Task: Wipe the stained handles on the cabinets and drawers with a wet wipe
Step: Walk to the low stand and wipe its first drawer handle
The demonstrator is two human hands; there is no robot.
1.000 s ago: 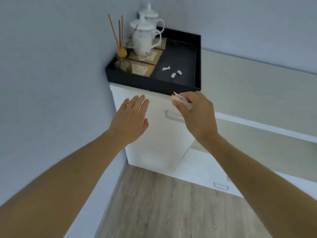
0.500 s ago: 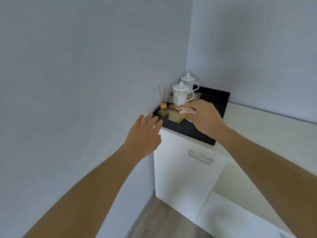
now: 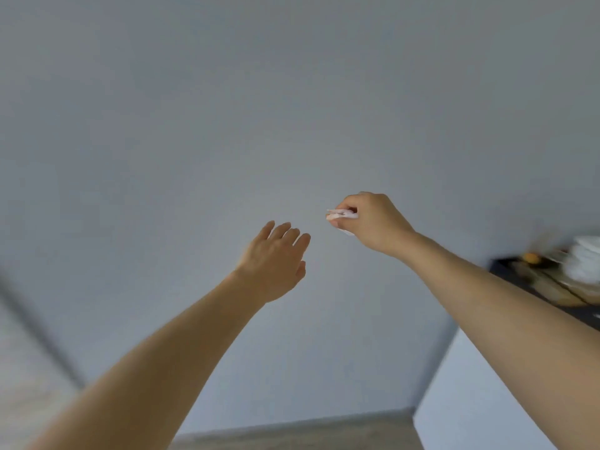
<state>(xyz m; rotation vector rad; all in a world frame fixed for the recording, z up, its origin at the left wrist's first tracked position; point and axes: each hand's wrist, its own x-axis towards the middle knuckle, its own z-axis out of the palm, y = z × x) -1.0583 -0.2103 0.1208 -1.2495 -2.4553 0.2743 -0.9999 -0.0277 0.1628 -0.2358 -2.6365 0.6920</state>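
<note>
My right hand (image 3: 373, 222) pinches the folded wipe (image 3: 341, 215) in front of a bare wall (image 3: 292, 108); my left hand (image 3: 276, 261) hangs open, holding nothing. No handle is in view, so I may miss one, or knock the tray (image 3: 506, 271) at far right

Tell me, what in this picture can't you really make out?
Head view only:
- Cabinet: only a blank white side shows; its handles are out of frame to the right.
- Black tray and white crockery: smeared by motion blur and cut off by the right edge.
- Wipe: mostly hidden inside the right hand pinching it.
- Left hand: seen from the back, palm hidden.
- Floor: a blurred strip.
</note>
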